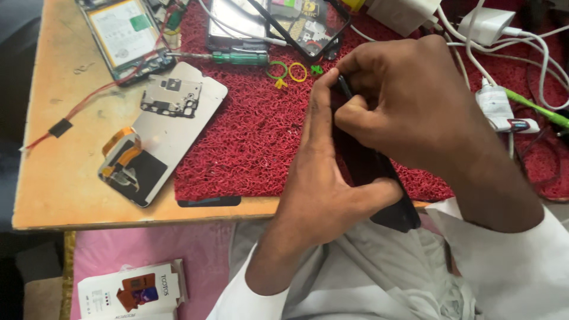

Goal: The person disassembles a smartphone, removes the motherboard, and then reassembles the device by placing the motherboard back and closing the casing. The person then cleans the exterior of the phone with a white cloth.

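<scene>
Black phone, tilted upper-left to lower-right, both hands gripping

Black phone mostly hidden between left hand and right hand. Opened phone at 11 o'clock and chargers at 1 o'clock cut by top edge. Box at 7 o'clock cut by bottom edge.

Left hand gripping; right hand pinching above.
</scene>
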